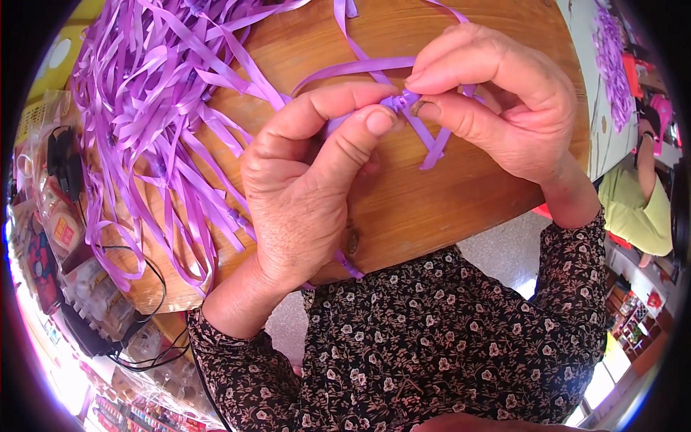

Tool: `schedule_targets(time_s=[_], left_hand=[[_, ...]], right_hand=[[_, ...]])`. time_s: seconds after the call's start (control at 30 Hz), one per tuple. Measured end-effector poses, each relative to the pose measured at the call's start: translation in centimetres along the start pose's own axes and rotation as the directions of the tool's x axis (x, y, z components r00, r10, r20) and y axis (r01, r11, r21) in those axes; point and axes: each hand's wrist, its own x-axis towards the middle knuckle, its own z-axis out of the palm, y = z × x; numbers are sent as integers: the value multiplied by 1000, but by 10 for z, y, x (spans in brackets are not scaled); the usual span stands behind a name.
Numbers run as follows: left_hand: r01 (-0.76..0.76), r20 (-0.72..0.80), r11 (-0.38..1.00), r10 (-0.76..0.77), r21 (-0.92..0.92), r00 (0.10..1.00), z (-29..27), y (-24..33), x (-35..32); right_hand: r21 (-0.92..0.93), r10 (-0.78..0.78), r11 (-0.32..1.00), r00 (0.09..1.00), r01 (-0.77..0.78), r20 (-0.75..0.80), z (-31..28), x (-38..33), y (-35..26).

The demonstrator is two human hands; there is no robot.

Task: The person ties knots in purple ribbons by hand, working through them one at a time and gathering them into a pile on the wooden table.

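Over a wooden table (439,209), both hands (302,169) (515,108) pinch purple ribbon (398,102); a person (637,209) wears yellow-green at right

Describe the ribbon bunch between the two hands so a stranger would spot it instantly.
Start at the wooden table and look right of the large purple pile, to where the left hand and right hand meet. Between them sits a small ribbon bunch, purple and tightly gathered. Unlike the ribbons in the pile, it is pinched by both hands.

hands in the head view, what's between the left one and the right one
Bunched purple ribbon lies between the left hand and the right hand, in the head view.
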Motion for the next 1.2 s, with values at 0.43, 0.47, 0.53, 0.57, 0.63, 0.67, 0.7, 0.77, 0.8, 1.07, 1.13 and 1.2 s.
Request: schedule_targets(time_s=[0.43, 0.47, 0.53, 0.57, 0.63, 0.67, 0.7, 0.77, 0.8, 1.07, 1.13, 1.2], left_hand=[[-52, -5, 994, 52, 97, 999, 1, 1, -1], [-66, -6, 992, 67, 109, 998, 1, 1, -1], [-71, -4, 991, 72, 112, 997, 1, 1, -1], [-77, -1, 990, 77, 115, 997, 1, 1, -1], [-70, 0, 979, 71, 192, 997, 1, 6, -3], [-64, 1, 961, 66, 268, 998, 1, 7, -4], [-62, 1, 962, 65, 267, 998, 1, 6, -4], [-162, 13, 938, 166, 307, 986, 0, 3, -5], [-159, 10, 939, 164, 307, 986, -1, 2, -5], [-329, 111, 864, 311, 380, 944, -4, -5, -9], [-331, 128, 851, 306, 409, 944, -6, -4, -8], [-330, 142, 837, 298, 437, 944, -7, -3, -8]], right_hand=[[-97, -193, 976, 981, 194, 20, 0, 0, 4], [-96, -193, 976, 981, 194, 20, 0, 0, 5], [-89, -211, 973, 977, 212, 27, 0, 1, 5], [-89, -209, 973, 977, 211, 27, 0, 0, 4], [-180, -227, 956, 973, 230, 38, 0, -1, 1], [-179, -226, 957, 973, 229, 39, 0, -2, 0], [-235, -258, 936, 965, 262, 50, 0, -2, 0], [-285, -288, 912, 955, 295, 66, 3, -4, -3], [-280, -278, 919, 960, 277, 37, 6, -5, -4], [-381, -310, 858, 939, 344, 148, 5, 3, -15], [-333, -310, 884, 945, 327, 106, 7, 3, -12], [-301, -274, 908, 956, 293, 106, 7, 4, -13]])
